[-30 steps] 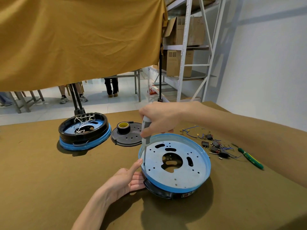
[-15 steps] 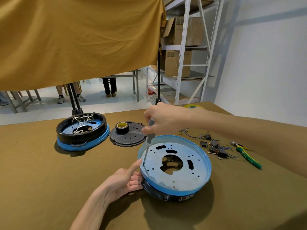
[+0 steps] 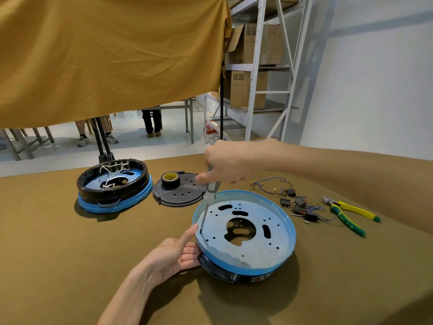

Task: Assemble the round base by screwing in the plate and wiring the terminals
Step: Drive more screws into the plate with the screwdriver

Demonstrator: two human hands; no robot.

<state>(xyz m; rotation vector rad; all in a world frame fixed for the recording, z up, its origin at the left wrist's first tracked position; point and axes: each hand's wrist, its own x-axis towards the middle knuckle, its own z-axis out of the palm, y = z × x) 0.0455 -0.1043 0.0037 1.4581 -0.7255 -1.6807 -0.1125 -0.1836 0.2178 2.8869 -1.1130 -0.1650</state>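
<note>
A round black base with a blue-rimmed, perforated metal plate (image 3: 253,240) sits near the middle of a brown cloth-covered table (image 3: 58,254). The right hand (image 3: 226,164) grips a grey-handled screwdriver (image 3: 209,195) from above, its tip resting on the plate's left edge. The left hand (image 3: 173,255) rests against the base's left side, fingers straight, thumb raised beside the tip. Far left stands a second black and blue base with white wires (image 3: 113,185); beside it a dark perforated disc (image 3: 180,190) carries a black tape roll (image 3: 170,179). To the right lie loose wires and black terminals (image 3: 297,202), then yellow-green pliers (image 3: 346,214). A mustard curtain (image 3: 105,55) hangs across the far view.
</note>
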